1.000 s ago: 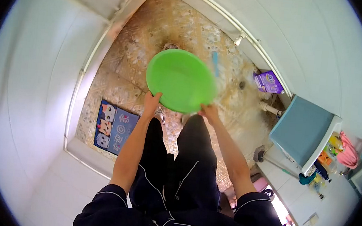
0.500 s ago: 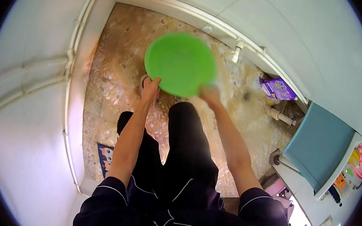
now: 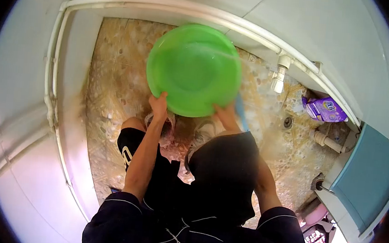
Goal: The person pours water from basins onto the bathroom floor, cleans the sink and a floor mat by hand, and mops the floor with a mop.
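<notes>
A round green plastic basin (image 3: pixel 194 71) is held out in front of me, its inside facing up toward the camera. My left hand (image 3: pixel 159 106) grips the near rim on the left, thumb over the edge. On the right part of the same rim, my right hand (image 3: pixel 226 115) is closed, a little blurred. Just right of the basin, a thin blue strip (image 3: pixel 242 111) shows behind my right hand; what it belongs to is hidden. Below the basin are my shoes (image 3: pixel 202 135) and bent knees.
White pipes (image 3: pixel 176 3) run along the walls, with a valve (image 3: pixel 279 75) at the back right. A purple package (image 3: pixel 327 109) lies by the right wall, near a floor drain (image 3: pixel 288 122) and a drain pipe (image 3: pixel 327 141). A blue-green cabinet panel (image 3: pixel 366 176) stands at right.
The basin now looks larger and clearer, with its hollow showing. My knees are more bent and both shoes are visible. The blue strip has come into view beside the basin.
</notes>
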Available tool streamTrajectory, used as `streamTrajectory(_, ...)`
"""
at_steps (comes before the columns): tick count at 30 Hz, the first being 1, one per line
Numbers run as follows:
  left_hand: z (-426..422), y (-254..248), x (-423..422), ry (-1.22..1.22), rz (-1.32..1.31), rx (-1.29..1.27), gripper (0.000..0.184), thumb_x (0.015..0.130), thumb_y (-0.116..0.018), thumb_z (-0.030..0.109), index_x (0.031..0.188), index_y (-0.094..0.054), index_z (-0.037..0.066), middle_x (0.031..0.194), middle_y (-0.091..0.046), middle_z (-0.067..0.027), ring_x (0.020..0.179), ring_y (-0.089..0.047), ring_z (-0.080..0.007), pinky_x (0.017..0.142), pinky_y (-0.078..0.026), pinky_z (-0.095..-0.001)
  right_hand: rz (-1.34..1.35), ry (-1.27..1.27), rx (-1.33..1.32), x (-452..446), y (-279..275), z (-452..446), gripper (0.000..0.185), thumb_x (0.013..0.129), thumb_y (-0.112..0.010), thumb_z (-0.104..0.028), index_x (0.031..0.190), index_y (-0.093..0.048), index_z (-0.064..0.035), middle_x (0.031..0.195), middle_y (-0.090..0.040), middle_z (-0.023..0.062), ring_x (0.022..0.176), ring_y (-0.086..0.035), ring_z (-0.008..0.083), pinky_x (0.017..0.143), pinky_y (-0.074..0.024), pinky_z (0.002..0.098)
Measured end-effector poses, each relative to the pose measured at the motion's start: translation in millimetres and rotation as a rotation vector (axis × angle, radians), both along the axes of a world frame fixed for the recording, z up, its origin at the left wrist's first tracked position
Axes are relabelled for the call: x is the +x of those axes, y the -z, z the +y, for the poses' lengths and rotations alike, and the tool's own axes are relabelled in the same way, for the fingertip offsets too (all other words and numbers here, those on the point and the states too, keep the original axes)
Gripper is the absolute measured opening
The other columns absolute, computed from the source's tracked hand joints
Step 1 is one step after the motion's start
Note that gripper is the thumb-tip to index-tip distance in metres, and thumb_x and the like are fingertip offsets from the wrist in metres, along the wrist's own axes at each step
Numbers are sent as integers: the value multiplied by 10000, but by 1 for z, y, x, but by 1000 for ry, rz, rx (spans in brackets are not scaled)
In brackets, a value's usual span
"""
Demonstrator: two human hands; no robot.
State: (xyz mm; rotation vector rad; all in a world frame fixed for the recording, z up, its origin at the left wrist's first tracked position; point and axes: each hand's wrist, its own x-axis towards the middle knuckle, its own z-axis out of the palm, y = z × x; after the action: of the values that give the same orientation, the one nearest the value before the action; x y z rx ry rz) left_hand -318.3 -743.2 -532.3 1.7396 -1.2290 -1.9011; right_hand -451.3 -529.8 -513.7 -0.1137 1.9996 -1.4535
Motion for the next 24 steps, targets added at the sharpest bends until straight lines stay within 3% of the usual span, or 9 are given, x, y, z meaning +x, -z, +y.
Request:
streamTrajectory(5,5,11,9,-65,150,14,274,803,-579,39,1066,-536,-30,996,-556,-105,835,-547,-227,716,-428,-361,47,-101,107,-13,-12,7,539,833,-580,-203,1250,-321,19,1131,-474,211,819,-551,259,763,-453,420)
streamTrajectory(7,8,-3,1,-119,282,58,288,796,-582,42,1070,-535,-33,998,-555,-104,835,-546,-221,718,-424,-342,140,-144,372,-26,-13,15,459,886,-504,-297,1197,-407,26,1009,-554,193,752,-567,260,750,-472,390)
streamTrajectory(8,8,-23,-4,-115,247,-46,171,792,-570,28,952,-537,-22,857,-518,-46,707,-455,-159,628,-380,-318,190,-84,405,-29,-22,22,452,912,-459,-340,1165,-446,34,954,-587,182,732,-573,259,743,-481,377)
streamTrajectory(9,7,-43,-8,-113,211,-155,55,787,-557,14,833,-540,-11,716,-482,12,578,-364,-97,538,-336,-294,259,127,231,-33,-52,24,470,940,-403,-375,1125,-478,51,911,-606,170,740,-577,255,735,-489,370)
streamTrajectory(11,2,-67,-8,-82,245,-178,51,793,-552,13,834,-539,-14,719,-487,13,578,-362,-89,539,-336,-290,-38,632,-335,-48,-95,18,466,968,-334,-364,1106,-477,57,949,-602,163,772,-583,241,713,-501,376)
streamTrajectory(14,-4,-75,2,-1,236,-197,46,805,-544,17,836,-535,-17,725,-493,14,580,-357,-81,543,-336,-282,-14,654,-529,-71,-149,2,480,970,-320,-381,1080,-484,57,956,-603,155,798,-589,228,712,-506,370)
streamTrajectory(19,-13,-96,-1,37,173,-235,53,823,-542,35,835,-538,-16,718,-499,11,587,-374,-86,554,-345,-277,-56,555,-526,-98,-147,17,409,962,-386,-341,988,-525,43,861,-595,115,710,-567,161,644,-497,295)
streamTrajectory(21,-20,-93,4,57,220,-122,268,815,-555,38,1072,-519,-32,972,-549,-84,783,-492,-186,721,-394,-297,100,422,-237,-100,-149,23,377,957,-407,-312,893,-550,30,797,-585,95,640,-549,151,605,-473,266)
streamTrajectory(24,-30,-104,3,80,262,-111,279,812,-558,29,1082,-523,-33,1001,-558,-93,817,-514,-183,710,-412,-308,326,397,92,-99,-151,16,383,943,-432,-304,821,-543,41,696,-585,111,567,-547,151,542,-444,276)
